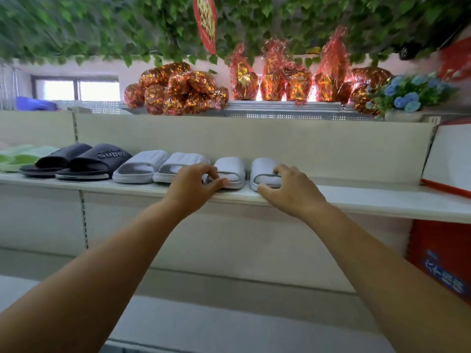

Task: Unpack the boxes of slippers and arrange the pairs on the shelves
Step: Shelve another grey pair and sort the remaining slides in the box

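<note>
- Hands, two, arms stretched forward: left hand (pixel 196 183) pinches the near edge of the left pale grey slipper (pixel 230 171); right hand (pixel 289 191) curls its fingers over the strap of the right pale grey slipper (pixel 263 169), thumb at its heel.
- Both slippers stand by the front edge of the shelf (pixel 382 201), slightly apart.
- Leftward along it: one more grey pair (pixel 158 166), one black pair (pixel 76 161) marked "Super", one green pair (pixel 20 156).
</note>
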Action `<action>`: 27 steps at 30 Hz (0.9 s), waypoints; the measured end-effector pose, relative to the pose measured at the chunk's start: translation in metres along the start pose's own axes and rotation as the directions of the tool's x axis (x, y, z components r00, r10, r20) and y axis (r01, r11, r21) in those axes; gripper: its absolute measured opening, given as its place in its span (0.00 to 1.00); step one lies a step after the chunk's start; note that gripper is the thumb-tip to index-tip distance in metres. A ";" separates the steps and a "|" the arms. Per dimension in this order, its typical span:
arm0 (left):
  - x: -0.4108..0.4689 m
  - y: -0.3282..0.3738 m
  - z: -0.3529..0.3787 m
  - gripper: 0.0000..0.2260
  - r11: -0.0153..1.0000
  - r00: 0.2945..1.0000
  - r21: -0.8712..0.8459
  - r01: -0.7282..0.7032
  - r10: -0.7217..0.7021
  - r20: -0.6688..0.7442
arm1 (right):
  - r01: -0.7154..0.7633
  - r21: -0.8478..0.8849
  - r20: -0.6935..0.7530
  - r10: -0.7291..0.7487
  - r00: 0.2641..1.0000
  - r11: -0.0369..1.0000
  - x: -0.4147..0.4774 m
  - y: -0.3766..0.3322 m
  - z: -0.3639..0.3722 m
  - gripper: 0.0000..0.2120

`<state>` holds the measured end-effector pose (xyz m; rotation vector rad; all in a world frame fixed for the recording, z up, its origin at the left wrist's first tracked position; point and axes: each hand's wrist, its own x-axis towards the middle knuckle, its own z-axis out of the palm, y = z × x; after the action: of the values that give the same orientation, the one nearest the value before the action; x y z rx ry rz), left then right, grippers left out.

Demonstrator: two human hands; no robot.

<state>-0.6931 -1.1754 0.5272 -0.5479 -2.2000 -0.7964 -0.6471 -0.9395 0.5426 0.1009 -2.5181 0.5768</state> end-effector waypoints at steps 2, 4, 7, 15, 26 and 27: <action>-0.006 0.005 -0.007 0.12 1.000 0.999 0.010 0.004 -0.004 -0.055 | 0.005 0.008 -0.018 -0.005 1.000 1.000 -0.010 -0.007 -0.004 0.30; -0.016 0.008 -0.019 0.12 1.000 0.993 0.000 -0.024 0.024 -0.114 | 0.013 0.009 -0.031 -0.013 0.999 1.000 -0.023 -0.016 -0.008 0.29; -0.049 0.006 -0.050 0.14 0.994 0.987 -0.002 -0.111 0.110 -0.115 | 0.086 -0.012 -0.065 -0.087 0.994 0.996 -0.054 -0.040 -0.009 0.27; -0.224 -0.073 -0.193 0.22 0.981 0.991 0.148 -0.125 0.116 0.069 | 0.364 0.047 0.054 -0.366 0.929 0.930 -0.182 -0.173 0.053 0.27; -0.506 -0.222 -0.415 0.21 0.883 0.961 0.423 0.203 -0.263 0.089 | 0.349 0.384 0.379 -0.491 0.785 0.855 -0.381 -0.417 0.277 0.27; -0.530 -0.226 -0.431 0.22 0.864 0.950 0.444 0.239 -0.303 0.077 | 0.335 0.414 0.393 -0.498 0.773 0.846 -0.396 -0.432 0.291 0.26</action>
<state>-0.2727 -1.7055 0.2823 -0.0729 -2.5246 -0.3874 -0.3760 -1.4720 0.2772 1.0391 -2.7049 0.8466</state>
